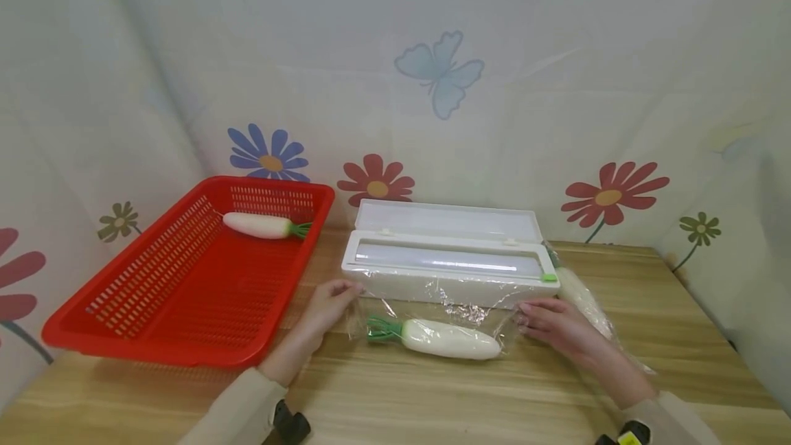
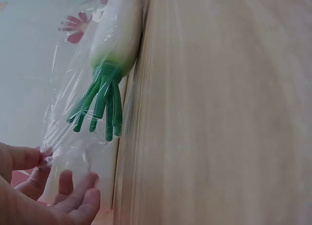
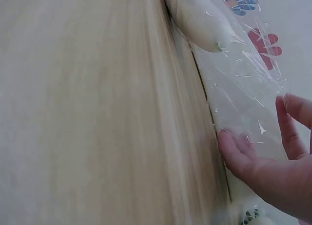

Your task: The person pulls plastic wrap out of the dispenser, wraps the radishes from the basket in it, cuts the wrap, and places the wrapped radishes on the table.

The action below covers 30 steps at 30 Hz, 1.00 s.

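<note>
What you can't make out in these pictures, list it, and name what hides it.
Head view: part of the leaves of the radish at right, behind the white box.
Head view: the clear film's full outline, lost in transparency and glare.
Left wrist view: the tip of the front radish, cut off by the top edge.
Right wrist view: that radish's leafy end, cut off by the top edge.
</note>
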Motion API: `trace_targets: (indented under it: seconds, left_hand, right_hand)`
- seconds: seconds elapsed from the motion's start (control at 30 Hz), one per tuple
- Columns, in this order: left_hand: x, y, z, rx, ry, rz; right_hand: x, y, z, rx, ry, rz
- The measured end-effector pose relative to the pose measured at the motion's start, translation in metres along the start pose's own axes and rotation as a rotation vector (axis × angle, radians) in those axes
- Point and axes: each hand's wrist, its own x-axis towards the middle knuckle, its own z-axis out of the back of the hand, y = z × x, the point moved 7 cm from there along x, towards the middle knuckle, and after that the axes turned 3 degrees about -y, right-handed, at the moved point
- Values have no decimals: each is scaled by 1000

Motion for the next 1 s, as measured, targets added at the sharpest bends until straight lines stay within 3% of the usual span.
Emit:
trace_targets:
  seconds: [0.1, 0.2, 0.3, 0.6, 1.0]
  left_hand:
    - [-1, 1, -2, -52, 4, 24]
    - [-3, 0, -3, -72, 5, 41]
    - [-4, 0, 0, -75, -2, 20]
    - [1, -3, 7, -93, -53, -80]
    - [-1, -13, 5, -48, -53, -85]
  right_hand:
    - [-1, 0, -1, 52, 9, 16]
    - [-7, 3, 3, 22, -75, 33]
    - [-12, 7, 6, -8, -149, 60]
    - [-15, 14, 11, -51, -260, 147]
    - [-11, 16, 13, -279, -372, 59]
